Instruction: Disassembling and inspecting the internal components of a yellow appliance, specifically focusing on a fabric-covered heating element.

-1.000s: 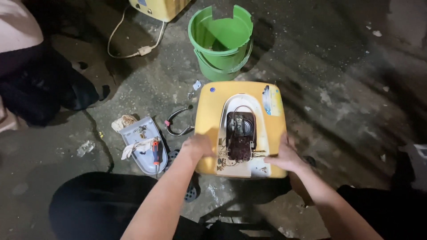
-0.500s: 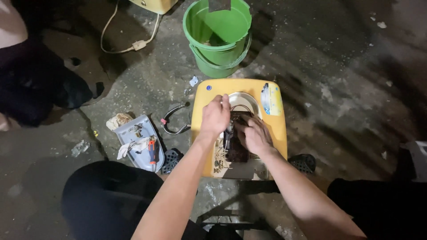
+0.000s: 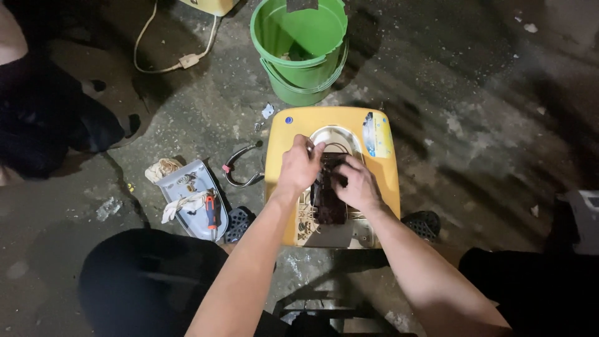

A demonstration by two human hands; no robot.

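Note:
A yellow appliance housing lies flat in front of me, open in the middle with a dark inner part and a shiny metal plate showing. My left hand rests over the top of the opening, its fingers pinched at thin wires near the metal plate. My right hand lies beside it, fingers curled on the upper end of the dark part. What the fingertips grip is hidden.
A green plastic bucket with a broken rim stands beyond the housing. A grey cover at left holds a red-handled screwdriver and rags. A black clamp, a white cable with plug, another person's dark-clothed legs at far left.
Both hands left the housing's side edges and came together over the open middle. The view shifted so the bucket and housing sit lower in the picture.

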